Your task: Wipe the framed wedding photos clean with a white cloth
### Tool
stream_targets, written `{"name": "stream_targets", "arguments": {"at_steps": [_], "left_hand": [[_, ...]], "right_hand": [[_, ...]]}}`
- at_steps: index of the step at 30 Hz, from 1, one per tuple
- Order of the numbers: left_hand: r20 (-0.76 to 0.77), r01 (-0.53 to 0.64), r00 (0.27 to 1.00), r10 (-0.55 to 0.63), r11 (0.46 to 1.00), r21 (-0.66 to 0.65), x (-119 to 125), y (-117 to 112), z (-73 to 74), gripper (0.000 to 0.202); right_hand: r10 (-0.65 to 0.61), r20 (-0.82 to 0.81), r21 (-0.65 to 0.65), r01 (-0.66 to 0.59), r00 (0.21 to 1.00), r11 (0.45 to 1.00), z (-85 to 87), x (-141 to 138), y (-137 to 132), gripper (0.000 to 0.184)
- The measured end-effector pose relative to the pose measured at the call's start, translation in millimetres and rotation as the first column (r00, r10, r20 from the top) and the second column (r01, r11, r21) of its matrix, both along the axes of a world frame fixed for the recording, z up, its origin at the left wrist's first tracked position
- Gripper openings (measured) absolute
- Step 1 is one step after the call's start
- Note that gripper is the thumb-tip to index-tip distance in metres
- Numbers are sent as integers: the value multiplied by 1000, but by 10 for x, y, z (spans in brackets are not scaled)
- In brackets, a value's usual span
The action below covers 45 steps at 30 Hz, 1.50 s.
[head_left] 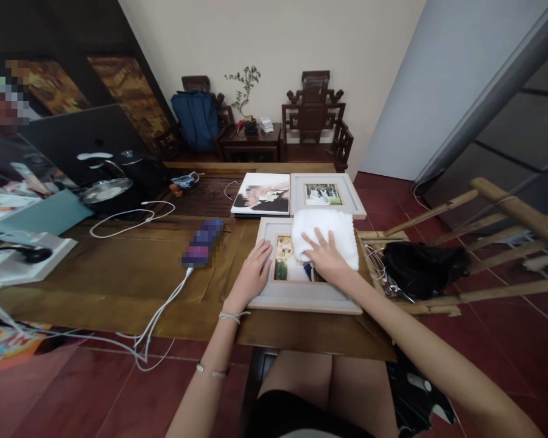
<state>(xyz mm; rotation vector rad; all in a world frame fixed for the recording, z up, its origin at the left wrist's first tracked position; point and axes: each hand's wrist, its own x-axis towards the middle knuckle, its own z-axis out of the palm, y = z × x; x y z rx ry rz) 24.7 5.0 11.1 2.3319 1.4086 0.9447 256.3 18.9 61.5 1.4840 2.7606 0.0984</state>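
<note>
A pale picture frame lies flat near the table's front edge, with a photo in its middle. My left hand grips the frame's left edge, fingers curled over the rim. On the frame's upper right part lies a folded white cloth, which overhangs the right rim and hides part of the photo. My right hand presses on this cloth from above with its fingers spread. Just behind is a second framed picture, and to its left a white-edged photo album or panel with a blurred cover.
Left on the wooden table are a phone on white cables, a power strip, a teal box and a kettle. A bamboo chair holding a black bag stands at the right.
</note>
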Motion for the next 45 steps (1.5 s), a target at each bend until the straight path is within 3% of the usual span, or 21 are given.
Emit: {"name": "stream_targets", "arguments": {"at_steps": [5, 9, 13, 17, 20, 22, 25, 28, 32, 35, 39, 42, 45], "left_hand": [[-7, -17, 1000, 17, 1000, -3, 18, -10, 6, 41], [-21, -17, 1000, 17, 1000, 3, 18, -11, 9, 41], [-19, -7, 1000, 7, 1000, 11, 10, -4, 6, 41], [-16, 7, 1000, -7, 1000, 15, -3, 2, -5, 42], [-11, 18, 1000, -18, 1000, 10, -13, 2, -10, 42], [-11, 19, 1000, -19, 1000, 13, -15, 0, -12, 42], [-13, 13, 1000, -13, 1000, 12, -8, -8, -16, 42], [0, 4, 1000, -4, 1000, 3, 7, -15, -19, 42], [26, -12, 1000, 12, 1000, -3, 24, -22, -11, 41], [19, -12, 1000, 12, 1000, -14, 24, -26, 9, 41], [1, 15, 1000, -15, 1000, -19, 8, -27, 21, 42], [8, 30, 1000, -29, 1000, -1, -7, -17, -4, 42], [11, 43, 999, -43, 999, 13, -16, -3, -41, 41]], "right_hand": [[62, -12, -308, -63, 998, 949, 328, -26, -905, 57], [153, -100, -415, -181, 983, 892, 516, -94, -1249, 61], [127, -123, -323, -161, 984, 933, 300, -137, -963, 61], [65, -86, -69, -71, 994, 995, 34, -56, -223, 56], [11, -60, 78, -6, 998, 997, -22, -10, 282, 52], [-6, -34, 121, 10, 999, 993, -31, -25, 437, 48], [15, 27, 77, -17, 1000, 997, -48, -88, 300, 44], [55, 51, -47, -53, 997, 998, 5, -144, -185, 42], [117, 22, -277, -107, 993, 955, 276, -201, -904, 47], [201, -42, -369, -202, 979, 907, 430, -266, -1168, 50], [228, -101, -314, -248, 968, 916, 279, -337, -962, 51], [164, -100, -170, -179, 981, 969, 61, -324, -471, 51], [125, -95, -43, -129, 988, 991, -28, -296, 67, 51]]}}
